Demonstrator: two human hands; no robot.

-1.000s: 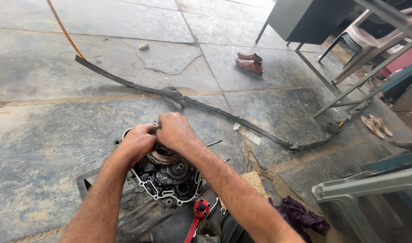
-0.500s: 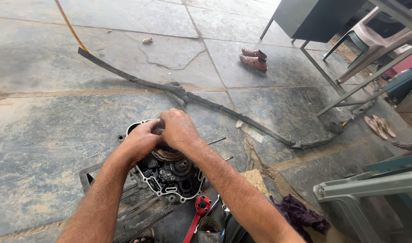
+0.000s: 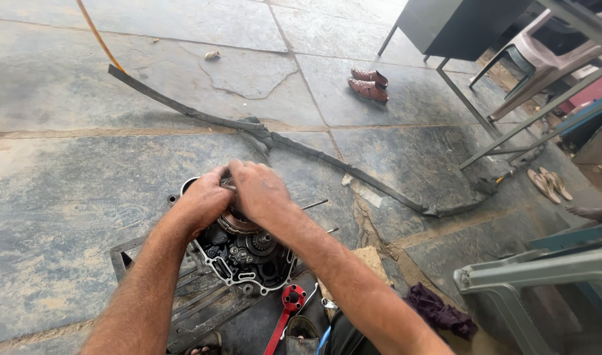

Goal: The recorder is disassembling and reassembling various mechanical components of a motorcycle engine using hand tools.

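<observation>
An opened engine case (image 3: 245,260) with exposed gears lies on a metal frame on the stone floor. Both my hands rest on its upper part, over a round clutch-like part (image 3: 238,222). My left hand (image 3: 205,197) grips the left side of that round part. My right hand (image 3: 258,189) covers its top, fingers curled down onto it. What the fingers hold beneath is hidden. A thin metal rod (image 3: 314,204) sticks out to the right of the case.
A red-handled tool (image 3: 284,312) lies below the case, a purple rag (image 3: 439,309) to the right. A long black rubber strip (image 3: 281,141) crosses the floor beyond. Brown shoes (image 3: 368,84), sandals (image 3: 549,184), a metal table frame (image 3: 485,141) and plastic chair (image 3: 544,56) stand at the right.
Both hands stay on the round part of the engine case; the view has shifted slightly, and the hands have barely moved.
</observation>
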